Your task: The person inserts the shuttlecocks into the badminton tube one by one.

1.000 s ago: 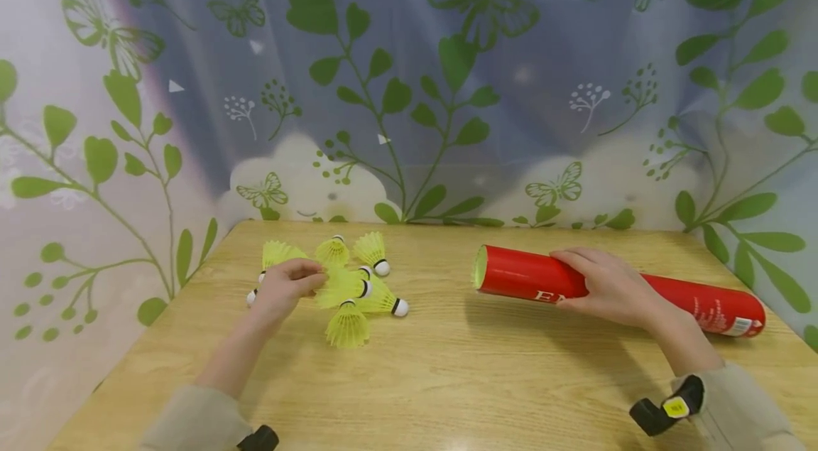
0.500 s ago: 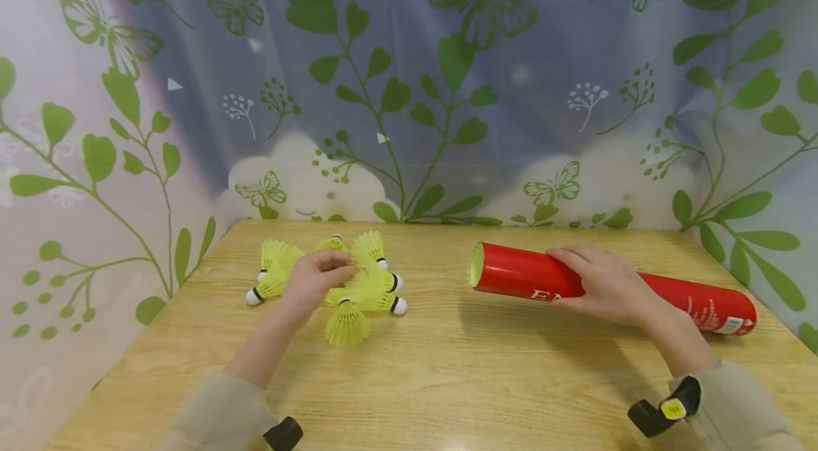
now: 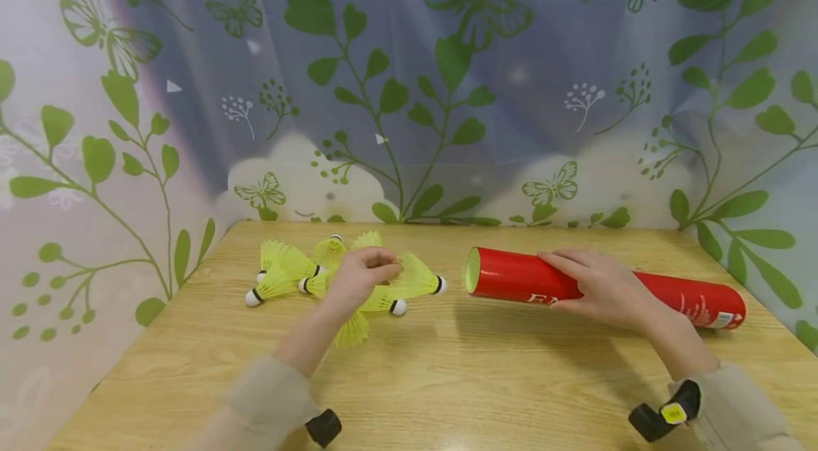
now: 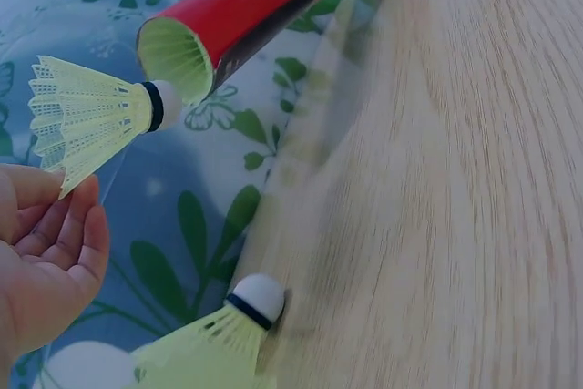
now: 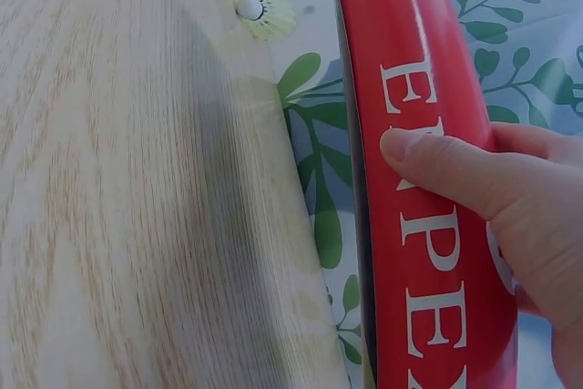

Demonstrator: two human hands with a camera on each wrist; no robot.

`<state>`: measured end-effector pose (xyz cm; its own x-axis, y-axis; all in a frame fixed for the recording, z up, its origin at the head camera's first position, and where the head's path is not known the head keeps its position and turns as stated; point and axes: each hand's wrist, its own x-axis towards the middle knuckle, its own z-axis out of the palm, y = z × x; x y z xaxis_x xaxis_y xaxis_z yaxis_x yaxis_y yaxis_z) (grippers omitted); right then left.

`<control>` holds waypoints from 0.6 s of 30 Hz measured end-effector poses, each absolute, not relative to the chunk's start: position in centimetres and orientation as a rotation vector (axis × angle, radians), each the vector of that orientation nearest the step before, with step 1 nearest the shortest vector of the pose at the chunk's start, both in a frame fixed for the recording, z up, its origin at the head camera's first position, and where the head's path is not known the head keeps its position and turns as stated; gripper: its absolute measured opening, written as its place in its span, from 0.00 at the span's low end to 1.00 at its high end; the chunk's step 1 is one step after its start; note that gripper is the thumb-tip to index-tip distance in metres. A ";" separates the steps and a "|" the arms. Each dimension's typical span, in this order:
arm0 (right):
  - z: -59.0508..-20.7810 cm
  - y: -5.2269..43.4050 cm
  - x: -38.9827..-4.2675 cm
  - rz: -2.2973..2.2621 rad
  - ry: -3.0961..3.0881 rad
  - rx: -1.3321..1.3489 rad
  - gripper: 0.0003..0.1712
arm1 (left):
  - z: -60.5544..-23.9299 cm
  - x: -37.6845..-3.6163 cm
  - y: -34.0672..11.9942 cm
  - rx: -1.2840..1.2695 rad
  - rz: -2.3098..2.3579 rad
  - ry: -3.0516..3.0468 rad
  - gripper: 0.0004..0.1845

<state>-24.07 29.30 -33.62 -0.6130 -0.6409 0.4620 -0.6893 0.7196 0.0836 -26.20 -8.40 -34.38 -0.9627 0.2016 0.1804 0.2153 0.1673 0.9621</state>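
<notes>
My left hand [image 3: 366, 275] pinches a yellow shuttlecock [image 3: 417, 278] by the edge of its skirt, its white cork pointing right. In the left wrist view that shuttlecock [image 4: 100, 114] has its cork close to the open mouth of a red tube [image 4: 214, 20]. Yellow-green skirts show inside the mouth. My right hand [image 3: 603, 291] grips the red tube [image 3: 511, 275] around its middle, the open end tipped up toward the left. Seen from the right wrist, the thumb [image 5: 428, 154] lies across the white lettering. Several loose shuttlecocks [image 3: 281, 280] lie under and around my left hand.
The wooden table [image 3: 447, 380] reaches back to a patterned curtain [image 3: 409, 82] with green leaves and butterflies. One shuttlecock [image 3: 397, 307] lies with its cork to the right, just below the held one. Dark wrist cameras [image 3: 324, 427] sit at both cuffs.
My left hand has moved right from the pile, bringing a shuttlecock out toward the tube's mouth. The tube, still in my right hand, has shifted slightly left.
</notes>
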 end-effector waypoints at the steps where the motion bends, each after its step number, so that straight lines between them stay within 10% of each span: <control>1: -33.6 29.3 -24.1 0.144 -2.453 1.019 0.46 | -34.5 -26.3 -8.0 -0.428 -1.977 -2.388 0.09; 18: -34.1 29.5 -24.2 0.195 -2.353 1.077 0.48 | -35.0 -26.6 -5.5 -0.349 -2.098 -2.340 0.08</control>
<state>-24.17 29.48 -34.09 -0.5349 -0.6586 0.5293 -0.7367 0.6703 0.0896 -26.60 -5.48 -35.00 -0.9754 0.1770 0.1316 0.1501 0.0954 0.9841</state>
